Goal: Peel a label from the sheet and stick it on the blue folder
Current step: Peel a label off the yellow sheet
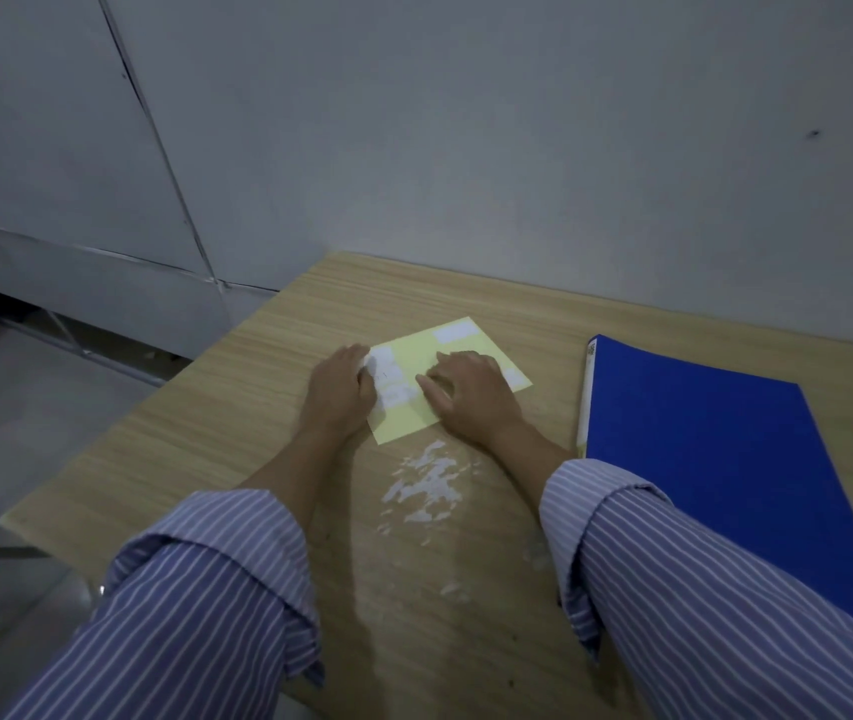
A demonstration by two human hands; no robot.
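A: Where are the hands?
B: Both lie on the yellow label sheet (pixel 416 379) on the table (pixel 237 407). The left hand (pixel 342 389) curls at its left edge, the right hand (pixel 468 389) presses down, fingers bent.
A: And the blue folder (pixel 715 459)?
B: On the right, apart from the sheet.

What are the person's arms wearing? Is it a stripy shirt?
Yes. Both arms wear a shirt of blue-purple cloth with thin white stripes. Each sleeve is rolled or pushed back into a thick cuff below the elbow, so the forearms are bare. The left hand and right hand have no gloves. No watch, ring or bracelet can be seen on either.
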